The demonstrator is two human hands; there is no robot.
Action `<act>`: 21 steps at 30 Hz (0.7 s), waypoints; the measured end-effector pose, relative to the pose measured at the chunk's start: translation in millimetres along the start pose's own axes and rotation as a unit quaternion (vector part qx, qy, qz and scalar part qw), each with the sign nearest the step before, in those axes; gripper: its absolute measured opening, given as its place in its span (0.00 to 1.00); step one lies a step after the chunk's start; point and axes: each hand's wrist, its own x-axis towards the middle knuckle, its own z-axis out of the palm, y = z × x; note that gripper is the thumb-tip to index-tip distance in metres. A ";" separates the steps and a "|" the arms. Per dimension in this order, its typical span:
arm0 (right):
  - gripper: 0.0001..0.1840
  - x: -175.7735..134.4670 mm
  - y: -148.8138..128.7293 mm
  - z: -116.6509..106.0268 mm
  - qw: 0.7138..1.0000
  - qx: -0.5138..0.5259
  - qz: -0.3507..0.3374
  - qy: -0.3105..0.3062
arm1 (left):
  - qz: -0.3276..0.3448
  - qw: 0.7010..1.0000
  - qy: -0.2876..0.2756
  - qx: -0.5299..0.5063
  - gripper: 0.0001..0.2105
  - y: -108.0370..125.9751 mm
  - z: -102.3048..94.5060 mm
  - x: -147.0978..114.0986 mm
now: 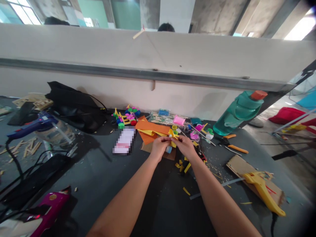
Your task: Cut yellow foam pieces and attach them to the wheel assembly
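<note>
My left hand [159, 148] and my right hand [185, 146] meet over the middle of the table. Fingertips of both are pinched around a small yellow paper piece [173, 134], partly hidden by the fingers. A light blue round part [169, 149] shows just below them; whether it is joined to the paper I cannot tell. Behind my left hand lie orange paper sheets [153, 127] with yellow strips, partly over brown cardboard [146, 147]. Yellow scraps [182, 165] are scattered by my right wrist.
A phone [124, 141], colourful small parts [125, 117] and a pink packet [179, 120] lie around the hands. To the right are a teal bottle [237, 113], orange-handled pliers [237, 148] and a yellow glue gun [264, 191]. A blue glue gun [37, 125] is at left.
</note>
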 end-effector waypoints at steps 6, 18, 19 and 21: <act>0.17 1.6 4.1 2.7 1.000 0.000 -0.005 -0.008 | 0.004 1.000 -0.002 0.004 0.06 -2.0 -0.5 1.3; 0.15 3.1 7.9 4.1 1.000 0.005 -0.006 -0.018 | 0.000 1.000 0.001 0.008 0.07 -2.2 -0.4 1.1; 0.15 3.3 8.5 4.4 1.000 0.006 -0.006 -0.019 | -0.001 1.000 0.001 0.008 0.07 -2.1 -0.2 0.9; 0.15 3.6 9.5 5.1 1.000 0.011 -0.006 -0.022 | -0.003 1.000 0.003 0.008 0.07 -1.6 0.0 0.5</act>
